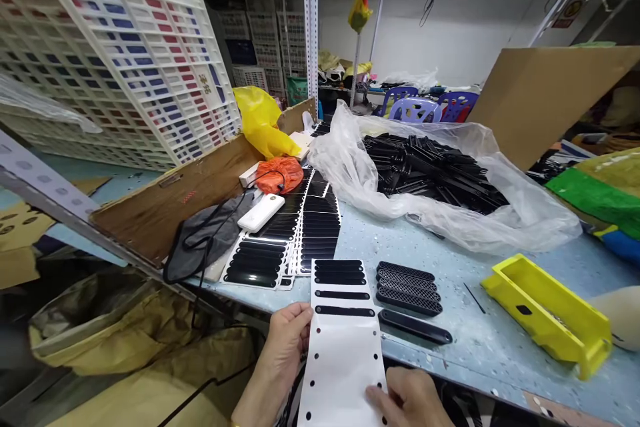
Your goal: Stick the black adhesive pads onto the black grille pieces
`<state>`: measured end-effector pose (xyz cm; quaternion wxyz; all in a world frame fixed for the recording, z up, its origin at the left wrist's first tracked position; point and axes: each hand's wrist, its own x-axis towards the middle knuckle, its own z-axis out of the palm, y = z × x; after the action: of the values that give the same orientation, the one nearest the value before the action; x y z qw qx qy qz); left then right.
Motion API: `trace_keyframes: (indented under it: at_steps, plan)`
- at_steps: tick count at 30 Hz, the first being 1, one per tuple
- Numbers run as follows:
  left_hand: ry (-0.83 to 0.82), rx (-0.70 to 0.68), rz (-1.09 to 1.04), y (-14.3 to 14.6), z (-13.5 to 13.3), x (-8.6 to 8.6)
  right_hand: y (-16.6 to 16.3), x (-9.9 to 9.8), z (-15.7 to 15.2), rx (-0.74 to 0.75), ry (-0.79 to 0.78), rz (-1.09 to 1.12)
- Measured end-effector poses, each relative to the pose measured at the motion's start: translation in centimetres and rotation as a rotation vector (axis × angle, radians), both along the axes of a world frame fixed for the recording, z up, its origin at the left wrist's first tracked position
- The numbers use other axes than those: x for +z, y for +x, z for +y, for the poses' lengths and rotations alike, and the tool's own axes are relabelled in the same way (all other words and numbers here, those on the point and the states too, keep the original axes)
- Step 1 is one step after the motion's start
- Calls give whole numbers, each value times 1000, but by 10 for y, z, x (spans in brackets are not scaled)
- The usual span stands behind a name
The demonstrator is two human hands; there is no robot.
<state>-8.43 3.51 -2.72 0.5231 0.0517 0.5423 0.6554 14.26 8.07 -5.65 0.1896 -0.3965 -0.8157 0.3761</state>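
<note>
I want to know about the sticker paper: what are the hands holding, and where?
Both hold the white backing sheet: left hand grips its left edge, right hand its lower right edge.

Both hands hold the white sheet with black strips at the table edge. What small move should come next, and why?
Probably the right hand should reach up the backing sheet and lift one end of the lowest black strip. The lower part of the sheet is already bare, the left hand steadies its edge, and black mesh grilles lie just beside it on the table.

White backing sheet (345, 353) with black strips (344, 311); yellow tray (547, 310); orange bag (280, 175)
</note>
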Motion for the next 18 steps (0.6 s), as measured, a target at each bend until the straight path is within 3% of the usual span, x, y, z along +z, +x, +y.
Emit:
trace_keyframes:
  at_steps: [3, 5, 10, 15, 18]
  plan:
    - [28, 19, 9, 1, 1, 3, -25, 25, 14, 33, 302, 161]
    - [61, -3, 5, 2, 2, 6, -51, 37, 22, 52, 324, 269]
    - [171, -52, -26, 7, 9, 13, -103, 38, 30, 41, -69, 276]
    - [218, -126, -1, 11, 15, 17, -109, 27, 32, -37, -444, 453]
    - [172, -179, 84, 8, 18, 13, -108, 29, 40, -94, -587, 550]
